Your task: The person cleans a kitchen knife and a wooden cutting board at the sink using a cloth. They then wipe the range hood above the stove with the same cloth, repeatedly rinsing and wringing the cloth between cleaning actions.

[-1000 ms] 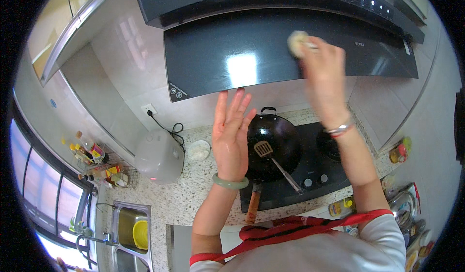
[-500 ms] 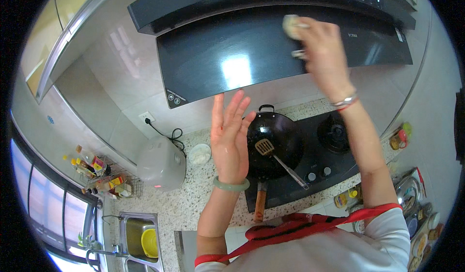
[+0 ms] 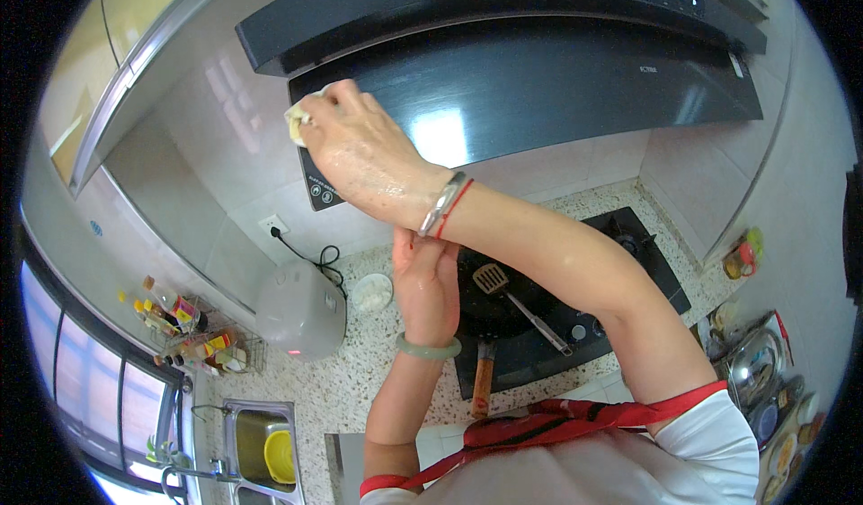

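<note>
At the left end of the glossy black range hood panel (image 3: 539,74), my right hand (image 3: 364,150) is closed round a crumpled pale-yellow cloth (image 3: 295,129). The cloth is at the panel's left edge, mostly covered by my fingers. Wet patches shine on the back of this hand. Below the right wrist, my left hand (image 3: 426,280) is raised with the palm showing and the fingers stretched upward, holding nothing visible. Its fingertips are hidden behind the right wrist. My right forearm crosses in front of the hood's lower edge and the cooktop.
A black wok (image 3: 490,312) with a slotted spatula (image 3: 491,279) in it stands on the black gas cooktop (image 3: 530,370). Left of it are a white dish (image 3: 371,293), a grey rice cooker (image 3: 301,312), a bottle rack (image 3: 235,348) and a sink (image 3: 235,415) holding a yellow basin (image 3: 280,457).
My right hand has swept the cloth from the right part of the hood panel to its left end. My left hand stays nearly in place, its fingers now covered by the right wrist.
</note>
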Demonstrator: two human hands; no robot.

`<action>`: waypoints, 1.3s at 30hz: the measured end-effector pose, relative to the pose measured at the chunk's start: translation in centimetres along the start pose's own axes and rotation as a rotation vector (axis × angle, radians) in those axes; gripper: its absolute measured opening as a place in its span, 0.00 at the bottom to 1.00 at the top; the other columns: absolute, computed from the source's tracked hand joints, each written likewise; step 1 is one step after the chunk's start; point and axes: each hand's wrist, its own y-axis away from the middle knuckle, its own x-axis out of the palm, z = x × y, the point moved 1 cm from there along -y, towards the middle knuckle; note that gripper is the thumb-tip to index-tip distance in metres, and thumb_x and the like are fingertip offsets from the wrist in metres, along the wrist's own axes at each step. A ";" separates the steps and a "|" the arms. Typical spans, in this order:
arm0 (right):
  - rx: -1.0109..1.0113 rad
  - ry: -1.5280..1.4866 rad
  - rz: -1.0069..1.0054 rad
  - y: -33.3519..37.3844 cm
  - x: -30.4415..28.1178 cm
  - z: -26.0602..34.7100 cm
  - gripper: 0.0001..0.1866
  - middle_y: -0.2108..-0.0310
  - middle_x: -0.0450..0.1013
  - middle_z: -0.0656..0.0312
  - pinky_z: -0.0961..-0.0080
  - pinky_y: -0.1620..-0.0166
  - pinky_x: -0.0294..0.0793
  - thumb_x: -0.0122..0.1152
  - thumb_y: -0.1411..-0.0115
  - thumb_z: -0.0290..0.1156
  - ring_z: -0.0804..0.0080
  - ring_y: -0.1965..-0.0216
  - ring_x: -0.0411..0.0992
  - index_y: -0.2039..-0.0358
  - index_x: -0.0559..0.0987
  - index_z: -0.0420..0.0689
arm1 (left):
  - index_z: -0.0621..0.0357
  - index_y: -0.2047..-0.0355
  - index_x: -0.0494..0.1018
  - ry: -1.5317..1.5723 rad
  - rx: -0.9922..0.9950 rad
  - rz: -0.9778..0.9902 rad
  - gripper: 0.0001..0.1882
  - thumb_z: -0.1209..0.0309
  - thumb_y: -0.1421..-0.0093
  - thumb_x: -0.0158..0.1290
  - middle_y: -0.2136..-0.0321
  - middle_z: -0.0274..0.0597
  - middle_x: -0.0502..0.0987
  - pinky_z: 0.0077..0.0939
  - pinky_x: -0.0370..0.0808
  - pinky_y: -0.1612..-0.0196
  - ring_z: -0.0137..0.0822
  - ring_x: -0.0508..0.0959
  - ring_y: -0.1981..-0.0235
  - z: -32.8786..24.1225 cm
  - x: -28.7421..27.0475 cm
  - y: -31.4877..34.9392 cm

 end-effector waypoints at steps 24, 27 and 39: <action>0.000 -0.065 0.064 0.9 -0.4 2.3 0.11 0.58 0.70 0.52 0.70 0.53 0.69 0.54 0.52 0.21 0.59 0.56 0.65 0.66 0.77 0.33 | 0.66 0.42 0.54 -0.035 -0.002 0.017 0.28 0.77 0.43 0.46 0.44 0.55 0.63 0.41 0.62 0.40 0.45 0.65 0.44 0.2 -0.4 0.3; -0.064 -0.094 0.028 4.2 -2.5 -0.8 0.12 0.51 0.68 0.55 0.69 0.53 0.69 0.54 0.53 0.21 0.60 0.56 0.65 0.65 0.77 0.35 | 0.64 0.40 0.51 -0.032 0.004 0.041 0.29 0.78 0.42 0.44 0.44 0.54 0.63 0.40 0.63 0.42 0.44 0.66 0.45 0.8 -0.1 0.3; 0.420 0.699 -0.139 19.3 -21.6 -16.9 0.19 0.53 0.70 0.55 0.66 0.51 0.66 0.53 0.53 0.15 0.56 0.56 0.64 0.58 0.75 0.41 | 0.57 0.36 0.49 -0.103 -0.136 0.102 0.31 0.74 0.39 0.44 0.43 0.50 0.62 0.32 0.69 0.51 0.38 0.69 0.51 4.5 3.7 0.1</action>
